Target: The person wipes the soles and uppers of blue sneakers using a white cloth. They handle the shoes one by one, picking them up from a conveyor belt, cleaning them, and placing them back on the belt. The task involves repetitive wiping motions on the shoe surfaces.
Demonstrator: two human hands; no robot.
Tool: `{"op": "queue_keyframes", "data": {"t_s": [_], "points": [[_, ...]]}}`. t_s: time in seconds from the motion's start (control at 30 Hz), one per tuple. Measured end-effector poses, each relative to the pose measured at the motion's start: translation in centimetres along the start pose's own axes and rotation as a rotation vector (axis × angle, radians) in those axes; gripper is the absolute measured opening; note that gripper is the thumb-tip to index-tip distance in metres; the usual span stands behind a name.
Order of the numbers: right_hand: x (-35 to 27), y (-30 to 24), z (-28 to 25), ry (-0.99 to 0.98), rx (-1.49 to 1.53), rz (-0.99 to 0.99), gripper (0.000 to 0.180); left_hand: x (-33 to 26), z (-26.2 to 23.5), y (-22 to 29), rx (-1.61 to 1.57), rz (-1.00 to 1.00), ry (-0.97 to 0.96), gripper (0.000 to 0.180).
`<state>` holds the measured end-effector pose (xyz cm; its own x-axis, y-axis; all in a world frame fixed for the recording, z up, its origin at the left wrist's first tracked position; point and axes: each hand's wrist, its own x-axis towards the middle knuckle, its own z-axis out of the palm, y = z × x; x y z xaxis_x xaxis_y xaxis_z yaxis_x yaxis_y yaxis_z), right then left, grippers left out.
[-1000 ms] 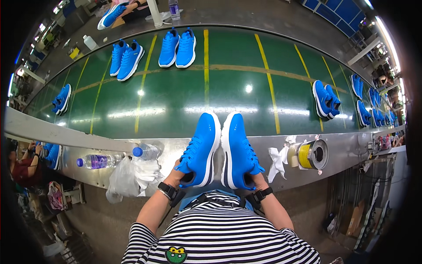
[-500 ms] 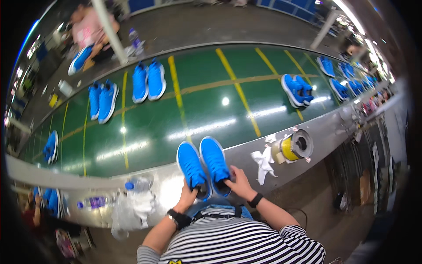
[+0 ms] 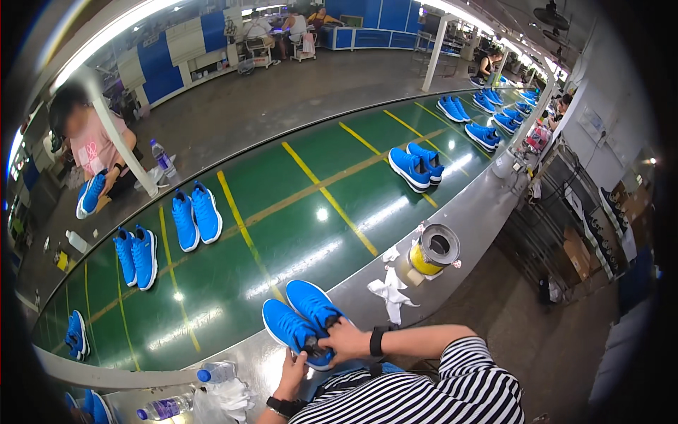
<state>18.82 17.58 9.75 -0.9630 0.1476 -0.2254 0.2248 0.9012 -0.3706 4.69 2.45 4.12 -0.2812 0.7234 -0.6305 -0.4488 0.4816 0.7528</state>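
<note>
A pair of blue sneakers with white soles lies side by side at the belt's near edge, toes pointing away from me. My left hand [image 3: 291,373] grips the heel end of the left sneaker [image 3: 284,321], thumb near its dark collar. Across the heel of the right sneaker [image 3: 309,300] reaches my right hand [image 3: 347,340], its bent fingers closed at the dark opening of the left one. Their tips are partly hidden inside that opening.
A green conveyor belt [image 3: 282,205] with yellow lines carries several more pairs of blue sneakers. On the metal ledge stand a yellow tape roll [image 3: 431,251], white scraps [image 3: 390,291] and plastic bottles [image 3: 166,408]. Across the belt, a person [image 3: 95,141] holds another blue sneaker [image 3: 90,195].
My view has swung to the right. My right hand has shifted from the right sneaker across to the left one's opening. The pair now tilts leftward, and belt shoes appear displaced.
</note>
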Motion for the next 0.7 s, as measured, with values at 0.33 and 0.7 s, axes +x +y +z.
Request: {"op": "queue_keyframes", "data": {"t_s": [0.33,0.7], "points": [[9.4,15.8,-8.4,0.176,-0.202,0.169,0.049,-2.9,1.0,-0.4,0.129,0.116,0.266,0.044],[12.1,12.7,-10.4,0.515,0.259,-0.075,0.037,-8.9,2.5,-6.2,0.401,0.077,0.327,0.037]]}}
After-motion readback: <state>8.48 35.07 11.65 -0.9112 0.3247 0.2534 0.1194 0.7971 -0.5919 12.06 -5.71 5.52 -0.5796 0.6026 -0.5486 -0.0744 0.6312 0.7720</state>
